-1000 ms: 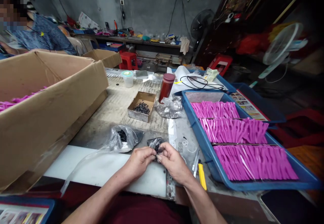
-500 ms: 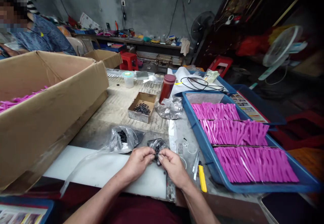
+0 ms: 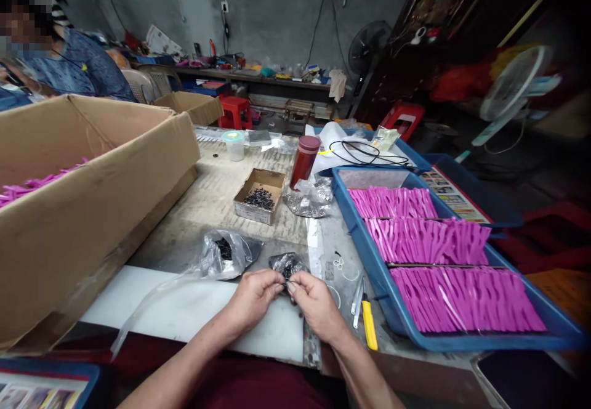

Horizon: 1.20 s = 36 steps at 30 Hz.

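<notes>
My left hand (image 3: 255, 297) and my right hand (image 3: 316, 301) meet over the front of the table, fingertips pinched close together. Something small and dark sits between them, too tiny to name. Just behind the fingers lies a clear plastic bag of small black parts (image 3: 289, 262), partly hidden by them. To its left a second plastic bag (image 3: 240, 255) lies open with black pieces inside. Farther back stands a small cardboard box (image 3: 253, 212) holding many little black pieces. A white sheet (image 3: 184, 310) lies under my left forearm.
A big cardboard box (image 3: 115, 212) with pink pieces fills the left. On the right, a blue tray (image 3: 369, 273) holds rows of pink parts (image 3: 466, 301). Nearby are a yellow-handled tool (image 3: 369, 326), a red canister (image 3: 305, 159) and a lidded plastic tub (image 3: 234, 147). A person (image 3: 87, 67) sits back left.
My hands stay in nearly the same place, fingertips still pinched, with only a slight shift of the fingers. The person at the back left has moved a little.
</notes>
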Available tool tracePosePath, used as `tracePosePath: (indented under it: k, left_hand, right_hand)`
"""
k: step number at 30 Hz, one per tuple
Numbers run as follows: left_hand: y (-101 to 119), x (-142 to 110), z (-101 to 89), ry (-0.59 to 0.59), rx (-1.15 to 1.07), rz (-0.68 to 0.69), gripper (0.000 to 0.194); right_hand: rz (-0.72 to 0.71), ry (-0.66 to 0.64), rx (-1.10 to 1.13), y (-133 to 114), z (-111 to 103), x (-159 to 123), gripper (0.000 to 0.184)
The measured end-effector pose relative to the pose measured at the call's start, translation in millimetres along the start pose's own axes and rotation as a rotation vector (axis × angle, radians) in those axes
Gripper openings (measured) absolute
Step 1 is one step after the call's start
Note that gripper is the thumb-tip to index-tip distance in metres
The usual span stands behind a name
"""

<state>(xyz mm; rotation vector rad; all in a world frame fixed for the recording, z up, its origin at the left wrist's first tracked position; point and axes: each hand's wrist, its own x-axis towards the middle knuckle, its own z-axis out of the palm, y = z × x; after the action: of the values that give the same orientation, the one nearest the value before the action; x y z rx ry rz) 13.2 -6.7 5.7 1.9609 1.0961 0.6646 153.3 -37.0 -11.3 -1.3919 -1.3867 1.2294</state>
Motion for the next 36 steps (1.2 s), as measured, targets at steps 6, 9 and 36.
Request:
tracePosePath:
  k: [6, 9, 36]
  left_hand:
    - [1, 1, 0.6, 0.012, 0.008, -0.001, 0.015]
    - [0, 1, 1.0, 0.018, -0.019, -0.027, 0.015]
    - [-7, 113, -97.2, 0.335, 0.374, -0.066, 0.019]
  right_hand:
    - [0.002, 0.006, -0.041, 1, 0, 1, 0.016]
    - [-0.012, 0.027, -0.048, 1, 2, 1, 0.016]
    - [-0.017, 0.134, 0.029, 9, -3, -5, 0.026]
